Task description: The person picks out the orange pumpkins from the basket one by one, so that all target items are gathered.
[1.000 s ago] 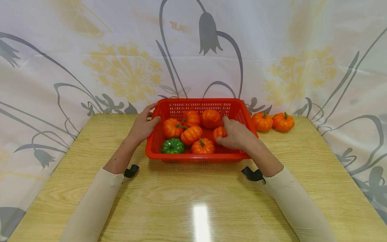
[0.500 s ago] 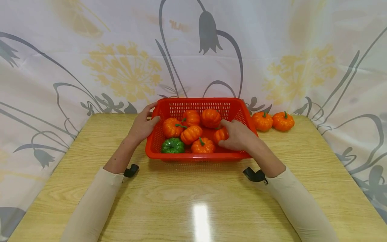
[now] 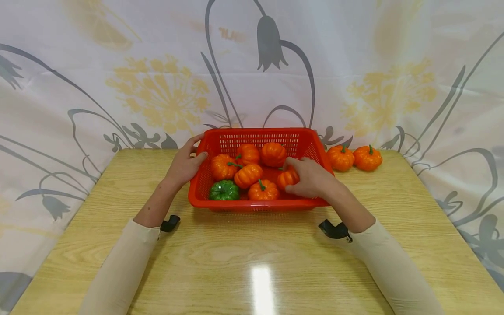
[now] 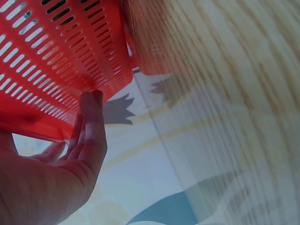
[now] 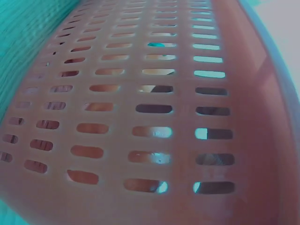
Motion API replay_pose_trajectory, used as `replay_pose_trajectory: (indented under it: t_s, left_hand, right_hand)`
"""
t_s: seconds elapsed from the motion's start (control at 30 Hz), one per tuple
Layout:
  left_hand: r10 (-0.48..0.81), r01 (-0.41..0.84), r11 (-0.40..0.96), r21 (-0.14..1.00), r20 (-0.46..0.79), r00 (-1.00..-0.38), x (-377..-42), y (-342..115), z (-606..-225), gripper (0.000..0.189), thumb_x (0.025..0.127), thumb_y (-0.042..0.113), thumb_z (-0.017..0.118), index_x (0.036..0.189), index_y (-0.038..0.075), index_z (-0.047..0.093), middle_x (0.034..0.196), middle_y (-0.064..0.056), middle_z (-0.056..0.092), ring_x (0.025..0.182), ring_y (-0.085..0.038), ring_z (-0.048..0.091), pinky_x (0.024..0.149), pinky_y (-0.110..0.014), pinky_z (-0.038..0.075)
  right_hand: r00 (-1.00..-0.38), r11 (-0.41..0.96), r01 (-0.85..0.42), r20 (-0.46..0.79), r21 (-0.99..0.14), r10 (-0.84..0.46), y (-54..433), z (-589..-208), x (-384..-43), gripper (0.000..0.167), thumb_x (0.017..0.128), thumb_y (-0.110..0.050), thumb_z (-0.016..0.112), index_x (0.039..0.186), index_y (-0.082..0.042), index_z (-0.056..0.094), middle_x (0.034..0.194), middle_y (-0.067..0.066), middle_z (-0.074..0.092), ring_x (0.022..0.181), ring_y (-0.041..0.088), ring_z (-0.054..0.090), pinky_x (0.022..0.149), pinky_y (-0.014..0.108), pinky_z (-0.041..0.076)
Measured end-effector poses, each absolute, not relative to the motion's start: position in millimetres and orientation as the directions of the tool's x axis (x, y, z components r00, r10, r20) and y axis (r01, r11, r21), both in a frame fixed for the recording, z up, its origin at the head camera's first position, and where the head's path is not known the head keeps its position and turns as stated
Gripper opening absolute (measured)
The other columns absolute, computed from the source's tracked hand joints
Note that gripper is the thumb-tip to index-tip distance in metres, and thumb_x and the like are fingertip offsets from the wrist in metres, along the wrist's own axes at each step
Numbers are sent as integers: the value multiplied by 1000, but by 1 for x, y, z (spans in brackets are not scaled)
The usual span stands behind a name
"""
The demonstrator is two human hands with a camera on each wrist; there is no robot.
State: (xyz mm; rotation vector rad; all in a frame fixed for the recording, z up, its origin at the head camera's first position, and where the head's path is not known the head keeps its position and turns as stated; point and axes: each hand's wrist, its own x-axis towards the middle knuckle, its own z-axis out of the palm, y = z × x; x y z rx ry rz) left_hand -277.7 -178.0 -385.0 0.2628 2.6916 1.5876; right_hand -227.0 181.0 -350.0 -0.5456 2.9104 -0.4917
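A red slotted plastic basket (image 3: 252, 204) stands on the table with several small orange pumpkins and one green pumpkin (image 3: 224, 190) in it. My left hand (image 3: 185, 164) grips its left rim, thumb over the edge; in the left wrist view the fingers (image 4: 91, 126) lie against the outer wall. Inside the right part of the basket, my right hand (image 3: 309, 178) holds an orange pumpkin (image 3: 287, 179) between thumb and fingers. Nearest to that one are an orange pumpkin (image 3: 264, 190) at the front and another (image 3: 273, 154) at the back. The right wrist view shows the basket's slotted wall (image 5: 117, 89), which hides most of the hand.
Two more orange pumpkins, one (image 3: 340, 158) close to the basket and the other (image 3: 368, 158) beside it, sit on the wooden table (image 3: 220, 262) to the right. A flower-patterned cloth (image 3: 157, 65) hangs behind the table's far edge.
My right hand has shifted slightly right and toward me, with the pumpkin turning a little in its fingers. The left hand stays on the rim.
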Motion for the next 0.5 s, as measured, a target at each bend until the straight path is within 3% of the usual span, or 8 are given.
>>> replay_pose_trajectory:
  t_s: [0.5]
  left_hand:
    - [162,149,469,870,81,-984,-276,-179,-383,64,110,21,52,170,21,28,138,-26,57,113,-40,65,84,-41,63]
  right_hand:
    - [-906,777,-420,175,-469,-385,195,-353,-213,45,85,-20,75,126,-16,59,129,13,57,113,34,58,98,55,53]
